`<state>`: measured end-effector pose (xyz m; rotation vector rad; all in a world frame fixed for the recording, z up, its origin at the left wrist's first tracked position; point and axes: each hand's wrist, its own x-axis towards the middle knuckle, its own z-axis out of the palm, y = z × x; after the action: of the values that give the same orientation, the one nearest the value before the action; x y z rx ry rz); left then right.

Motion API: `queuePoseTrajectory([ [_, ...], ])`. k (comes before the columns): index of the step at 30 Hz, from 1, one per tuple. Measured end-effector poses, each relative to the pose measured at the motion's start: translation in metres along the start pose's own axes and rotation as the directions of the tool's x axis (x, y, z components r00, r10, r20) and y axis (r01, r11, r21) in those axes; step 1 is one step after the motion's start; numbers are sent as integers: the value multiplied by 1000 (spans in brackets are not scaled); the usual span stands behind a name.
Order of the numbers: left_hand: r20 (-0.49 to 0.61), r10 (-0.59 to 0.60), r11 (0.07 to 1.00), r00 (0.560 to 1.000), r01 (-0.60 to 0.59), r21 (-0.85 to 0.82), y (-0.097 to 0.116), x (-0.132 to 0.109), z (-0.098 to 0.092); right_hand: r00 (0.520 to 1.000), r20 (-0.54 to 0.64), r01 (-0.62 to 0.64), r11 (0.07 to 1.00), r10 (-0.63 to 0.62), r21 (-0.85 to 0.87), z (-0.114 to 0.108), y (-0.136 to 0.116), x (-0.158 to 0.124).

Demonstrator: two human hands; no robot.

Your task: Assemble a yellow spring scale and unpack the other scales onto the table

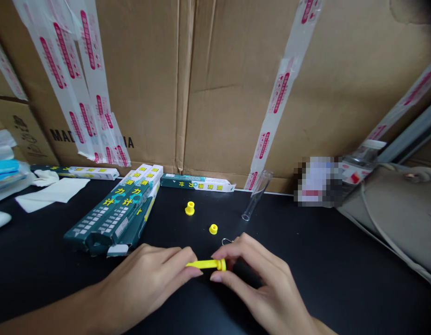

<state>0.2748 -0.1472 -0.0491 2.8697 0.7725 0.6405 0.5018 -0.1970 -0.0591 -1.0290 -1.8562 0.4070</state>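
Note:
Between my hands is a thin yellow plastic rod (205,264), lying nearly level just above the table. My left hand (156,274) is closed around its left part, which the fingers hide. With thumb and fingertips, my right hand (257,274) pinches the round, flanged right end. A small metal wire hook (226,241) shows beside the right fingers; whether it is held or lies on the table I cannot tell. Beyond the hands stand a yellow flanged plug (190,208) and a smaller yellow cap (213,229). A clear plastic tube (256,197) rests tilted toward the back.
Green-and-white spring scale boxes (114,209) lie stacked at left, with another box (198,182) along the back. White tissue (53,193) is at far left. Behind rises a large taped carton (215,93). A bottle (362,163) and beige bag (397,209) are at right on the black table (323,265).

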Motion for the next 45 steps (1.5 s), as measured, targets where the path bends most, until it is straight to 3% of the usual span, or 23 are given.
queuePoseTrajectory([
  [5,-6,18,1000,1000,-18,-17,0,0,-1,983,33,-184,961,182,206,3,2,1],
  [9,-49,41,999,998,-43,-30,-1,1,-1,936,120,-351,838,332,418,6,4,3],
  [12,-66,30,999,997,-33,-42,0,2,0,914,146,-400,778,379,484,6,5,5],
  [17,-65,10,1000,998,-12,-28,1,3,0,952,93,-303,851,292,429,2,4,4],
  [22,-92,35,999,995,-35,3,0,0,0,992,31,-125,978,122,164,-1,2,0],
  [25,-120,75,997,990,-72,28,-1,0,1,1000,19,-7,1000,6,21,-1,1,1],
  [33,-136,245,963,960,-225,146,5,2,1,971,210,140,982,-111,-124,0,-6,4],
  [45,-72,-91,987,993,80,-138,2,0,2,976,194,135,974,-98,-184,-2,-4,4],
])
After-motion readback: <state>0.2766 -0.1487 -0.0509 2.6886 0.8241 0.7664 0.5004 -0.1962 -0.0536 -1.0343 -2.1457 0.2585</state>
